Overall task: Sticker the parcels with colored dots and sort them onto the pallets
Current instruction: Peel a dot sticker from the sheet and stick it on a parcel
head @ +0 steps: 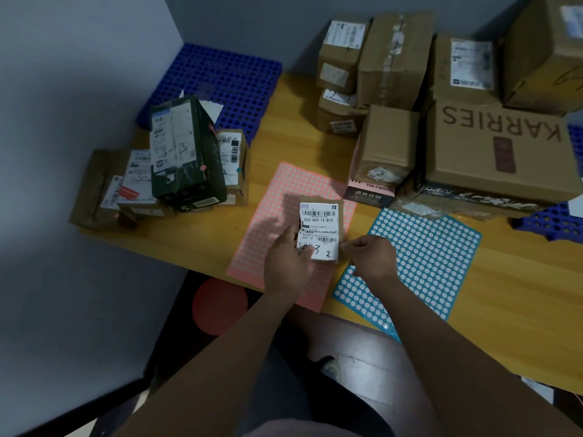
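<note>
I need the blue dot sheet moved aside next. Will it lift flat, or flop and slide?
Probably floppy: the blue sheet looks paper-thin and lies flat on the table. Its near corner overhangs the edge, so it could be pinched there. Likely light enough to slide if pushed.

Parcel-sorting room; labelled cartons (492,152), pallet (227,74)

Single head-worn wide-angle view, looking forward and steeply down. Close over the yellow wooden tabletop (202,244); grey wall corner (176,23) beyond.
</note>
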